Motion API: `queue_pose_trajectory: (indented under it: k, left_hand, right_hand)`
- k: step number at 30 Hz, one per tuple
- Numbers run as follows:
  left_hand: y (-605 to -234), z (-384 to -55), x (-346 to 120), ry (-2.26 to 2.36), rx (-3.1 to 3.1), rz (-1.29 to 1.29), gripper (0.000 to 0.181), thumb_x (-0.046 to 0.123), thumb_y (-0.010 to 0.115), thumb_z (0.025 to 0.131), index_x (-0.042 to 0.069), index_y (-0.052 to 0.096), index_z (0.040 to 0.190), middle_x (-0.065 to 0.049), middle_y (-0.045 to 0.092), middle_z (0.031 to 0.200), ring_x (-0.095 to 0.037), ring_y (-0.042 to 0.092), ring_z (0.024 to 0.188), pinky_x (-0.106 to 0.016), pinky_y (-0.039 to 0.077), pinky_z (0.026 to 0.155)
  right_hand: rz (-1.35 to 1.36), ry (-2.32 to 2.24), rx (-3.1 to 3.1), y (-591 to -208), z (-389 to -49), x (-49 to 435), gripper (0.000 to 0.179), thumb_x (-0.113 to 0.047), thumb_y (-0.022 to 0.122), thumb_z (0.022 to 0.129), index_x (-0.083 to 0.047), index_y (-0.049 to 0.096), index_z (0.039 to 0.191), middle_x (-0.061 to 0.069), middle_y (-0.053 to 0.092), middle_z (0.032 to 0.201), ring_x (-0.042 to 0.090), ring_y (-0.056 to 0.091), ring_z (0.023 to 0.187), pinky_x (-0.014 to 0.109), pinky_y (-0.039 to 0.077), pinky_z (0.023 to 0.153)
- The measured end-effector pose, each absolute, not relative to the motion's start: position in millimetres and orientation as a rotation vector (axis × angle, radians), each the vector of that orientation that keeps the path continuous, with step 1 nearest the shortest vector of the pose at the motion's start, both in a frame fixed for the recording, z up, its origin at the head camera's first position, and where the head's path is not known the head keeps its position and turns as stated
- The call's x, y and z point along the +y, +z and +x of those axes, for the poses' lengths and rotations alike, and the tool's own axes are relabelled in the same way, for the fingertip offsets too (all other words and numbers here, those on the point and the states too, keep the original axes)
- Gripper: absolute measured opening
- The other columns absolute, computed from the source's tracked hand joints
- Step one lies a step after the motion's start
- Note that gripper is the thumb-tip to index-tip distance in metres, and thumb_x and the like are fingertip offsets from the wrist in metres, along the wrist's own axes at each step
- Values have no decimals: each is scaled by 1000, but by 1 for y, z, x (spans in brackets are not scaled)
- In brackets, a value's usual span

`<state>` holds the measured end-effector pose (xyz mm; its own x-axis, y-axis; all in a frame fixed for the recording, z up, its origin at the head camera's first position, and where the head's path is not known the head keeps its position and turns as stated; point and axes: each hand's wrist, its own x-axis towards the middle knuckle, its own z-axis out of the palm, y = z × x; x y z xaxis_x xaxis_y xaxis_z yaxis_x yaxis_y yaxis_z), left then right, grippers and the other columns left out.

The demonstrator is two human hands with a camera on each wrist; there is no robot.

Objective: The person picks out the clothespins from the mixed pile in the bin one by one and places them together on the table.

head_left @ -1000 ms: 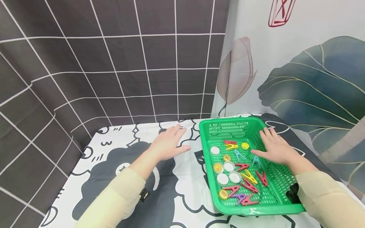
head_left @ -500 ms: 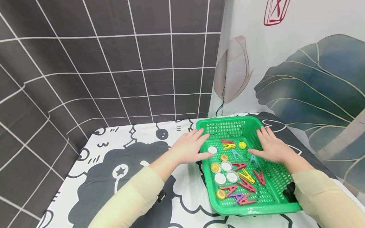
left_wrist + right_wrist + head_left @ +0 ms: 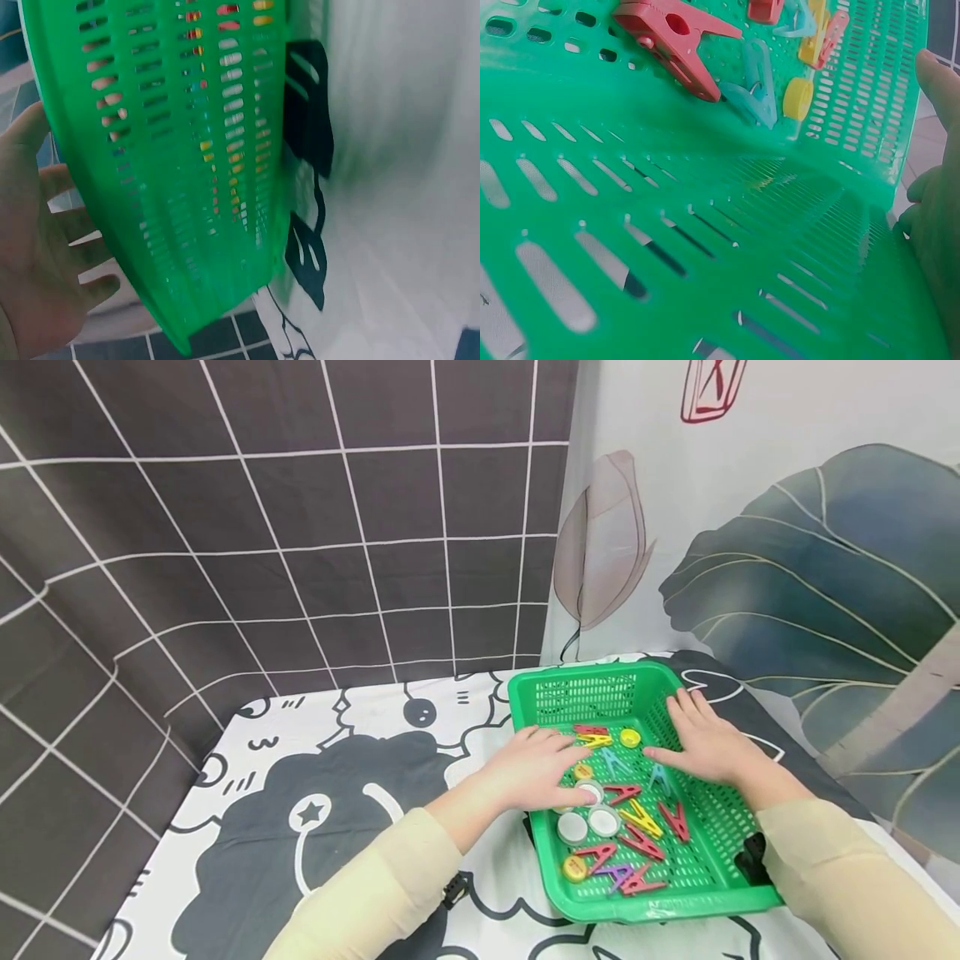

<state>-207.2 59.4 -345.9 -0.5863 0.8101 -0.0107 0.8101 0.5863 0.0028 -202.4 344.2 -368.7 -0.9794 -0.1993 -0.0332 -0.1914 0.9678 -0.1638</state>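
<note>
A green plastic basket (image 3: 652,907) holds several clothespins and round caps. My left hand (image 3: 532,768) reaches over its left rim with fingers spread, partly covering the white caps (image 3: 573,828). In the left wrist view the fingers of that hand (image 3: 45,247) lie along the rim, holding nothing. My right hand (image 3: 708,743) is over the right wall, fingers extended and thumb toward the inside. Near that thumb is a blue clothespin (image 3: 659,778). Red clothespins (image 3: 675,821), yellow clothespins (image 3: 641,818) and a purple clothespin (image 3: 617,875) lie on the basket floor, with a yellow cap (image 3: 630,737) toward the back.
Under the basket is a cartoon-print cloth (image 3: 420,760) in white and dark grey. A dark grid-patterned curtain (image 3: 300,527) hangs behind, and a leaf-print curtain (image 3: 810,568) is at the right. Small black devices sit at both wrists.
My left hand has moved right, from above the cloth to over the basket's left rim. My right hand stays at the right wall. The view has shifted slightly.
</note>
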Motion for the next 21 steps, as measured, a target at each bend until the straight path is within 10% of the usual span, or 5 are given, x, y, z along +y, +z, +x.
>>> queue_pose_trajectory:
  k: [21]
  left_hand:
    - [-361, -184, 91, 63, 2541, 1586, 60, 61, 60, 81, 35, 51, 133, 11, 55, 123, -6, 51, 111, -24, 44, 88]
  right_hand:
    - [-299, -250, 3078, -368, -199, 343, 98, -59, 50, 88, 15, 15, 141, 36, 5, 147, 50, 0, 135, 65, 11, 103]
